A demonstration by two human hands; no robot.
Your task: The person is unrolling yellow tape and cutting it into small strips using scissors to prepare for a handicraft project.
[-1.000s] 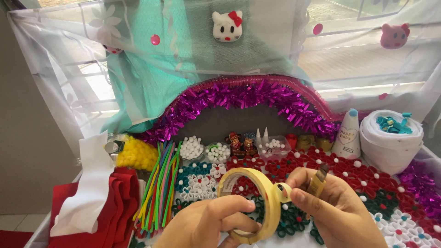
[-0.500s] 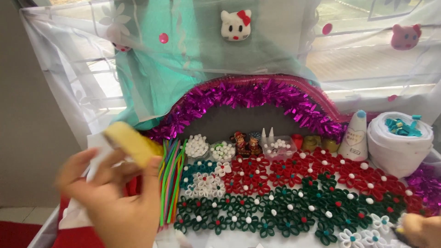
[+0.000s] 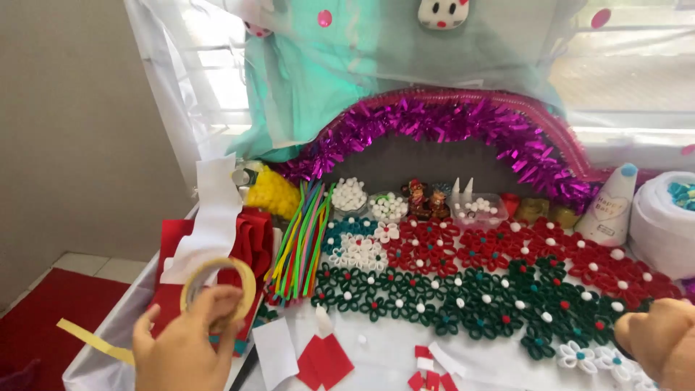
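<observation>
Left hand (image 3: 190,346) at lower left of frame gripping one yellowish tape roll (image 3: 217,289) over red felt (image 3: 250,242), right hand (image 3: 662,346) at lower right edge, grip unclear, one bundle of coloured sticks (image 3: 302,239), two small figurines (image 3: 426,201), one white cone (image 3: 612,206) at right, white surface (image 3: 384,355)

A yellowish roll of masking tape (image 3: 217,288) stands upright on edge, over red felt at the left.
</observation>
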